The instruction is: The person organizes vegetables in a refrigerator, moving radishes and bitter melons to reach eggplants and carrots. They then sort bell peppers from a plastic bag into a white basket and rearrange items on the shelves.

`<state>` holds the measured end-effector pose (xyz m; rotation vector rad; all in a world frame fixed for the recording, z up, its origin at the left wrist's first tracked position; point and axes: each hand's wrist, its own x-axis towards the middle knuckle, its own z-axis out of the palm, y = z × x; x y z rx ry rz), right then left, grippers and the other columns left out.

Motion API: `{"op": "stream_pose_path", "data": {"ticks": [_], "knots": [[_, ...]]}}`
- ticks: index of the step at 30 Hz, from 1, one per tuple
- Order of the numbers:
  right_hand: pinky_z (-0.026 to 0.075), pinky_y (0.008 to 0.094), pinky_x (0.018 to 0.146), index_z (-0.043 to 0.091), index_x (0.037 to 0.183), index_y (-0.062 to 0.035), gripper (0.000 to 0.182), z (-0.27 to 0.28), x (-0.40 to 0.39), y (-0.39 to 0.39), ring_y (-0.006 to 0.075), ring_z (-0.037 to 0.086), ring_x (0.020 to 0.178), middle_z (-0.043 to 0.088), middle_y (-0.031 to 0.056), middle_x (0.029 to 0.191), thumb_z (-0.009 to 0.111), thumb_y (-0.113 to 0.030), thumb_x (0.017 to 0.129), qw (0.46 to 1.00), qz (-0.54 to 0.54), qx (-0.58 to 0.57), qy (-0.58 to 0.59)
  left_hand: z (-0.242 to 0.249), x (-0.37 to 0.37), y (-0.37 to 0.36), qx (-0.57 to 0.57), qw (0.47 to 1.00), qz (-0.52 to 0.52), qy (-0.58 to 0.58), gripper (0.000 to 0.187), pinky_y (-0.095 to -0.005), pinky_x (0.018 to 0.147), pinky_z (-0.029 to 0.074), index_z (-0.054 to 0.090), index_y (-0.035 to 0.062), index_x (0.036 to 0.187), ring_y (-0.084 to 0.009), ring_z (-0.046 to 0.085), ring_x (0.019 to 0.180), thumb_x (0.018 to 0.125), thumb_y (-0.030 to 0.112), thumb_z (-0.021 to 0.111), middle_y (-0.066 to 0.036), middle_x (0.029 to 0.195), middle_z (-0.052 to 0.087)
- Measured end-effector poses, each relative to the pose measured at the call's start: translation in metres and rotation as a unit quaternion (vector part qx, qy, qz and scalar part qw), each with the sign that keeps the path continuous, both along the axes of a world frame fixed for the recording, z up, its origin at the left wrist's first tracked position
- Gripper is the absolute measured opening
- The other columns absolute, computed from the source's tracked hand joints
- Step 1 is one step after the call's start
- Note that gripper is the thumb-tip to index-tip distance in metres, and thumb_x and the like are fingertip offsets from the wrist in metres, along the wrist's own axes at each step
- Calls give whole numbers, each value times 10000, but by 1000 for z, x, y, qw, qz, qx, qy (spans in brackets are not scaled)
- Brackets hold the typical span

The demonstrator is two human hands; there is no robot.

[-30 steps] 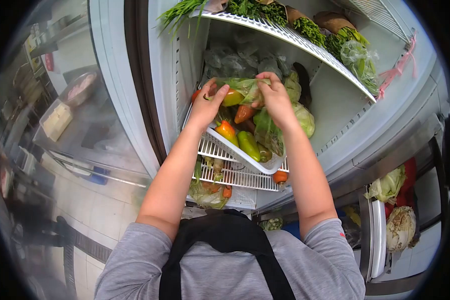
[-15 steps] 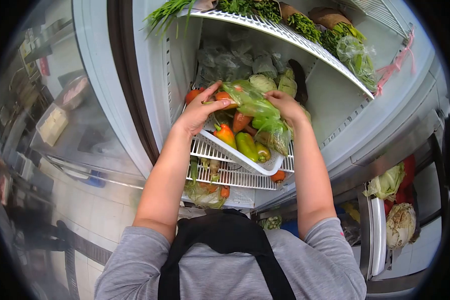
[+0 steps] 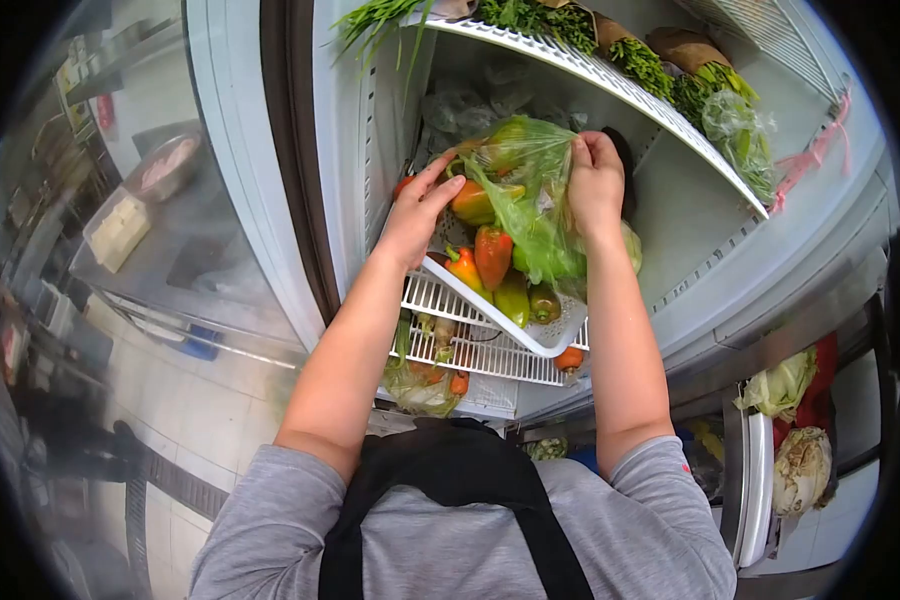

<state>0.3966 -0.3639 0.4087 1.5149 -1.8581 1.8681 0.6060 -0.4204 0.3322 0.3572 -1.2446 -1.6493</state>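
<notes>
A clear plastic bag (image 3: 530, 205) with green peppers inside is stretched over a white plastic basket (image 3: 560, 340) in the fridge. My right hand (image 3: 597, 185) pinches the bag's gathered upper right edge. At its left edge, my left hand (image 3: 420, 215) has thumb and fingers curled against the bag; the exact contact is partly hidden. Below the bag lie an orange-red pepper (image 3: 492, 257), a red-yellow pepper (image 3: 463, 268) and a green pepper (image 3: 512, 298). An orange pepper (image 3: 473, 203) sits close to my left fingertips.
Bunches of leafy greens (image 3: 640, 70) fill the shelf above (image 3: 610, 82). A wire shelf (image 3: 530, 370) is under the basket, with bagged vegetables (image 3: 420, 385) lower down. To the right, a cabbage (image 3: 802, 470) lies by an open drawer (image 3: 755, 480). The fridge's door frame (image 3: 295, 150) stands left.
My right hand has lifted the bag's edge up and to the right, spreading the plastic. More of the orange and red peppers shows. My left hand stays at the bag's left side.
</notes>
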Motion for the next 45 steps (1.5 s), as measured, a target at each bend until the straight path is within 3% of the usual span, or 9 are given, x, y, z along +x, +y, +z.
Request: {"op": "stream_pose_path", "data": {"ticks": [12, 17, 23, 25, 31, 35, 37, 39, 45], "knots": [[417, 259, 649, 619, 958, -8, 147, -13, -6, 30, 109, 493, 695, 553, 37, 748, 527, -122, 948, 963, 118, -239, 21, -1, -13, -2, -74, 996, -42, -18, 655, -288, 1099, 339, 376, 57, 1498, -168, 449, 1319, 878, 21, 584, -112, 1450, 475], [448, 310, 661, 675, 1074, 7, 278, -5, -24, 22, 157, 518, 624, 524, 63, 624, 641, -223, 921, 970, 19, 244, 6, 1, -15, 5, -134, 989, -29, -58, 674, -312, 1156, 268, 314, 57, 1526, -195, 332, 1429, 895, 3, 547, -122, 1552, 348], [487, 318, 747, 638, 1047, -4, 242, -33, -14, 6, 159, 603, 817, 650, 84, 1005, 602, -236, 987, 993, 83, -81, 15, -4, -13, 0, -207, 976, 64, -5, 513, -312, 1120, 321, 451, 42, 1448, -214, 476, 1325, 962, 177, 546, -160, 1419, 524], [516, 322, 759, 577, 1059, -19, 255, -17, -3, 14, 163, 624, 828, 647, 78, 987, 527, -268, 1030, 881, 248, -203, -347, -7, -10, -5, -224, 973, 62, 11, 442, -334, 1126, 318, 543, 30, 1371, -236, 495, 1309, 978, 230, 509, -146, 1393, 557], [545, 350, 779, 543, 1064, -20, 253, -12, -8, 11, 193, 647, 858, 653, 96, 978, 461, -259, 1052, 863, 275, -196, -376, -5, -15, 9, -336, 890, 245, -187, 353, -379, 1080, 389, 665, 53, 1203, -245, 553, 1243, 887, 210, 677, -115, 1222, 669], [548, 363, 773, 546, 1083, -21, 255, 3, 0, 21, 197, 652, 851, 658, 103, 976, 464, -260, 1049, 855, 327, -227, -331, -9, -20, -4, -195, 958, 186, -104, 304, -329, 952, 490, 677, 33, 1146, -235, 659, 1079, 858, 127, 704, -105, 1120, 706], [513, 365, 899, 528, 1193, 17, 355, -2, -6, 23, 250, 645, 994, 650, 147, 1099, 466, -301, 1047, 881, 300, -171, -324, -11, -22, -4, -221, 940, 210, -155, 285, -338, 920, 505, 676, 21, 1132, -263, 674, 1032, 865, 119, 685, -116, 1079, 713], [424, 344, 1031, 447, 1354, 58, 525, -5, 0, 28, 299, 573, 1181, 588, 197, 1284, 473, -361, 1038, 995, 33, 95, 20, -14, -24, -8, -264, 906, 251, -216, 220, -339, 903, 508, 688, 26, 1074, -289, 668, 1008, 871, 100, 654, -127, 1037, 710], [452, 333, 972, 486, 1358, 63, 581, -41, -57, 107, 237, 588, 1140, 594, 177, 1303, 618, -337, 958, 967, 90, 230, -56, 10, -13, 24, -484, 784, 310, -234, 515, -479, 1074, 374, 586, 105, 1272, -344, 550, 1205, 804, 268, 725, -115, 1325, 575]]}}
